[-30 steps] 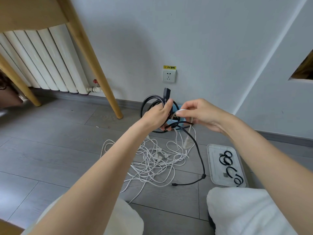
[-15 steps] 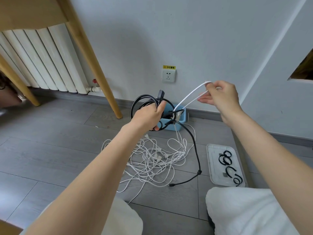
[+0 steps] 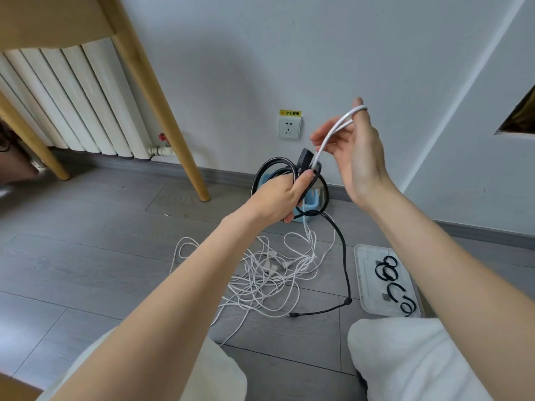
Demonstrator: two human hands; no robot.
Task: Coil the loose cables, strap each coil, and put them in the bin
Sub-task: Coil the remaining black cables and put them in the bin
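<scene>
My left hand (image 3: 278,198) grips a coil of black cable (image 3: 262,172) with its plug (image 3: 304,160) sticking up. The coil's loose tail (image 3: 343,250) hangs to the floor and ends in a small connector. My right hand (image 3: 356,157) is raised to the right of the coil with its fingers nearly straight. A loop of white cable (image 3: 335,128) is hooked over one raised finger, and its two strands run down through the black coil. A tangled pile of white cables (image 3: 275,270) lies on the floor below. The light blue bin (image 3: 308,211) stands behind the coil, mostly hidden.
A white tray (image 3: 364,285) holding several black straps (image 3: 389,270) lies on the floor at the right. A wooden furniture leg (image 3: 173,134) and a radiator (image 3: 72,105) are at the left. A wall socket (image 3: 289,128) is straight ahead. My knees fill the bottom edge.
My right hand has pulled the white cable loop up and away from the black coil, and its pinch has opened into nearly straight fingers. My left hand has kept the coil.
</scene>
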